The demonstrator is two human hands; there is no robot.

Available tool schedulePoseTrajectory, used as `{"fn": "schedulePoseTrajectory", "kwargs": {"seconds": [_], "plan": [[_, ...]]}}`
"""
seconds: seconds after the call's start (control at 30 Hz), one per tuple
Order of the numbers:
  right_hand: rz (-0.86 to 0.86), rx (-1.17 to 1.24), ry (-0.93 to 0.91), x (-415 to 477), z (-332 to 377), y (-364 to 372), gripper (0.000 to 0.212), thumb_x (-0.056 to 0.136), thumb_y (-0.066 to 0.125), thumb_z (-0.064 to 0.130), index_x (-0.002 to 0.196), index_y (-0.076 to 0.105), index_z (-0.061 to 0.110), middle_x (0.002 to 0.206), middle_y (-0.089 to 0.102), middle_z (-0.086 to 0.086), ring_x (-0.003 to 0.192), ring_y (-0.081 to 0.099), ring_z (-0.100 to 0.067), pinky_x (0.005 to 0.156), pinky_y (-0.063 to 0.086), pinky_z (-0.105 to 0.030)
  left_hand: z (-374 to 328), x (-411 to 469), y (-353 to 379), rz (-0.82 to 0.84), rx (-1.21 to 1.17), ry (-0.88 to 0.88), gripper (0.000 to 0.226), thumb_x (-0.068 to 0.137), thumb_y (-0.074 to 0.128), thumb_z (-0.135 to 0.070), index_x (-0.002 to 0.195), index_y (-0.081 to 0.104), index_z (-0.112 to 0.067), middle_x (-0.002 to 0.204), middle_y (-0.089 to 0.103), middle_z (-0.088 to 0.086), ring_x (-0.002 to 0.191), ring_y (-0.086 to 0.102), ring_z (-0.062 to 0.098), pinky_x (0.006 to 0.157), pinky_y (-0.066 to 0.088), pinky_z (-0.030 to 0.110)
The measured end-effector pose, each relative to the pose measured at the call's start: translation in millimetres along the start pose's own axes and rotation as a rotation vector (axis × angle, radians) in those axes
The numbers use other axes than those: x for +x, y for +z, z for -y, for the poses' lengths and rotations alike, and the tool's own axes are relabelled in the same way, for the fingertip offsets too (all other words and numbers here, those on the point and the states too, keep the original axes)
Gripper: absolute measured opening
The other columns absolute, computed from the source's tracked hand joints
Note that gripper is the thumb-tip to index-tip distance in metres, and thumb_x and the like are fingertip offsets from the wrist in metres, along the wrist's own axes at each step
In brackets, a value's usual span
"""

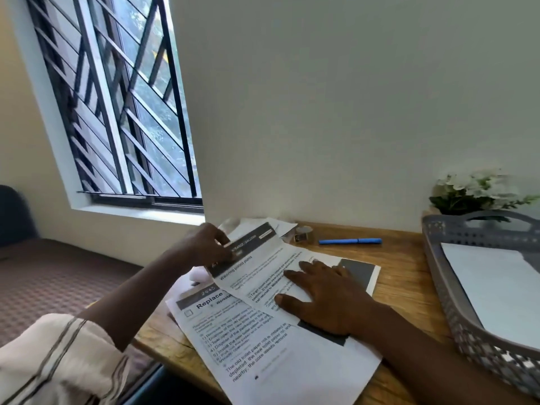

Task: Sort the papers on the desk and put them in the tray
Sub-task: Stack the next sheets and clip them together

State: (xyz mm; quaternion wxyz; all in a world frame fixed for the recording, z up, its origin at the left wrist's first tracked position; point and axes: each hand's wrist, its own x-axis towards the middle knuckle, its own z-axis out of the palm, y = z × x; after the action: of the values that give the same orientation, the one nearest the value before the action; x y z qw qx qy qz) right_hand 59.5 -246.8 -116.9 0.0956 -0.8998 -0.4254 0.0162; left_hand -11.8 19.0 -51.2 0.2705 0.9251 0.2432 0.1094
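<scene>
Several printed papers lie overlapping on the wooden desk [403,276]. The top sheet [263,267], with a dark header band, lies askew over a larger sheet headed "Replace" [263,355]. My left hand [206,245] pinches the top sheet's far left corner at the header. My right hand [324,296] lies flat on the same sheet, fingers spread. More sheets [257,225] show behind the left hand. A grey perforated tray [447,290] stands at the right with a white sheet [496,290] inside it.
A blue pen [350,241] and a small tape roll [304,233] lie near the wall. White flowers [479,191] stand behind the tray. The desk's left edge drops to a patterned floor; a barred window is at the far left.
</scene>
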Motion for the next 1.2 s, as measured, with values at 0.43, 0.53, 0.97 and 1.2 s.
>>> {"fn": "schedulePoseTrajectory", "kwargs": {"seconds": [0.43, 0.53, 0.97, 1.2], "plan": [[-0.006, 0.02, -0.061, -5.6, 5.0, -8.1, 0.081, 0.091, 0.037, 0.078, 0.157, 0.026, 0.032, 0.162, 0.033, 0.003, 0.143, 0.035, -0.025, 0.117, 0.027, -0.041, -18.8, -29.1, 41.0, 0.431, 0.037, 0.399, 0.056, 0.102, 0.035, -0.063, 0.143, 0.059, -0.034, 0.147, 0.059, -0.012, 0.133, 0.056, 0.009, 0.117, 0.043, 0.038], [0.013, 0.022, -0.064, -5.4, 3.3, -6.8, 0.083, 0.091, 0.037, 0.078, 0.159, 0.022, 0.032, 0.167, 0.024, 0.004, 0.15, 0.025, -0.023, 0.121, 0.019, -0.04, -8.7, -22.1, 60.6, 0.366, 0.183, 0.463, 0.056, 0.105, 0.027, -0.06, 0.157, 0.037, -0.042, 0.163, 0.036, -0.021, 0.15, 0.032, 0.004, 0.128, 0.021, 0.038], [0.02, 0.01, -0.095, -2.7, 1.4, -4.7, 0.082, 0.096, 0.035, 0.073, 0.161, 0.016, 0.027, 0.17, 0.013, 0.005, 0.155, 0.007, -0.013, 0.127, 0.001, -0.039, -29.5, 45.9, 97.6, 0.1, 0.406, 0.537, 0.067, 0.102, 0.013, -0.068, 0.157, 0.037, -0.038, 0.168, 0.03, -0.009, 0.157, 0.018, 0.009, 0.128, 0.004, 0.052], [-0.008, -0.007, 0.026, 2.2, 5.9, 2.1, 0.086, 0.094, 0.03, 0.076, 0.162, 0.012, 0.027, 0.171, 0.007, 0.006, 0.157, 0.003, -0.013, 0.127, 0.002, -0.045, -24.1, 47.2, 90.2, -0.302, 0.643, 0.462, 0.05, 0.093, 0.04, -0.073, 0.101, 0.064, -0.029, 0.096, 0.066, -0.004, 0.093, 0.066, 0.019, 0.079, 0.05, 0.036]]}}
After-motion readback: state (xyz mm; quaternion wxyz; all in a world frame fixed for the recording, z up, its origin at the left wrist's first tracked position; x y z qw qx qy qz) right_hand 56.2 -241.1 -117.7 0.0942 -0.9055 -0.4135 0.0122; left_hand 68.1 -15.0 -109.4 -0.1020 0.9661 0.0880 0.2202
